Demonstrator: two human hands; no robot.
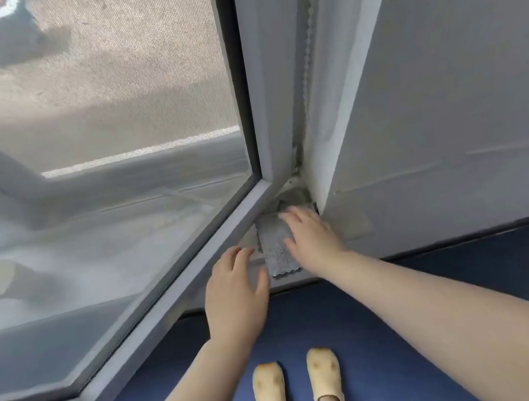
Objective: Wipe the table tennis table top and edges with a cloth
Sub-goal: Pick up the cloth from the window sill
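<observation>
A grey cloth (pixel 276 250) lies on the window sill in the corner where an open window sash meets the wall. My right hand (pixel 310 238) rests flat on the cloth's right part, fingers straight and pointing into the corner. My left hand (pixel 234 291) hovers or rests just left of the cloth, fingers relaxed and spread, near the sash's lower frame. No table tennis table is in view.
The open window sash (pixel 172 284) with a grey frame swings inward across the left. A white wall (pixel 465 99) stands on the right. Below is a blue floor (pixel 361 316) with my feet in beige slippers (pixel 298 392).
</observation>
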